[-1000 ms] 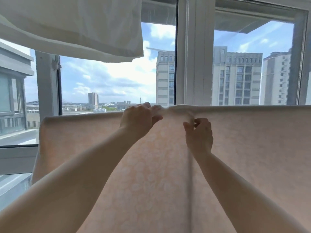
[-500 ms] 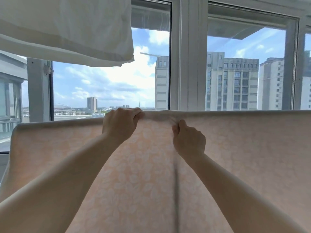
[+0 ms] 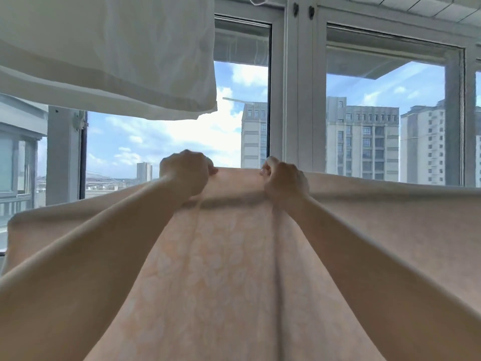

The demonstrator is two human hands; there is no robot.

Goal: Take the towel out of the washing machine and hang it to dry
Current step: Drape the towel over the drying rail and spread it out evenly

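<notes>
Glazed balcony, high up: white-framed windows (image 3: pixel 291 100) ahead, apartment blocks (image 3: pixel 361 142) and cloudy blue sky beyond

Item 1, towel (image 3: pixel 223 269): peach, faint leaf or flower pattern, out of the washing machine and raised at head height before the windows. Top edge runs nearly level across the view, sagging toward the left corner; the body hangs down between the forearms. Held taut and spread, by my reading so it can go over a rail flat rather than bunched

Item 2, left hand (image 3: pixel 186 170): fingers curled over the top edge, gripping it, knuckles toward the camera

Item 3, right hand (image 3: pixel 285 177): also curled on the top edge, thumb and fingers pinching the hem. Both hands sit near the middle, a short stretch of cloth between them, which leaves the outer corners unsupported

Item 4, white cloth (image 3: pixel 109 56): already hanging at upper left, possibly a pillowcase or sheet; top cut off by the frame

Not visible: any rail, line or hanger for the towel; the towel's lower edge and right end, both out of frame; fingertips behind the cloth. Whether the towel rests on something behind its edge cannot be told
</notes>
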